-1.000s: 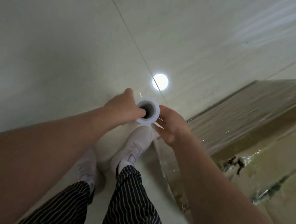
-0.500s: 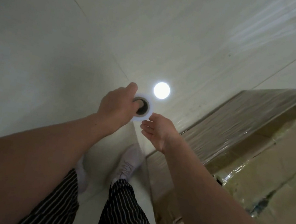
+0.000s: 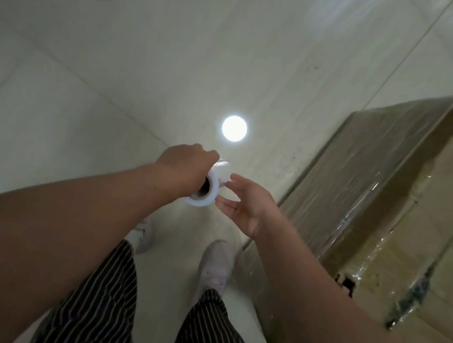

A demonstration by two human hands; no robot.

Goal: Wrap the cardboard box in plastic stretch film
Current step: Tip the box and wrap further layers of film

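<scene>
Here the left hand [image 3: 183, 169] grasps the stretch film roll [image 3: 207, 195], fingers curled over its far end, so that the open cardboard core faces the camera near the middle of the scene. Whether a thumb sits inside the core cannot be told. The right hand [image 3: 245, 205] is released, palm turned left and fingers spread loosely, its fingertips [image 3: 222, 198] just beside the roll's white rim; contact is too close to judge. The cardboard box [image 3: 406, 216] stands on the floor [image 3: 87, 109] to the right, well apart from the roll, its left side and top already covered in glossy, wrinkled film [image 3: 366, 174] that catches the light along the edges. A faint translucent sheet seems to hang below the right hand toward the box's near left corner, though it is hard to make out. A round lamp reflection [image 3: 234, 128] glows on the pale tiles just beyond the hands. Below, two white shoes [image 3: 216, 263] and striped trousers [image 3: 100, 299] stand near the box's left side.
</scene>
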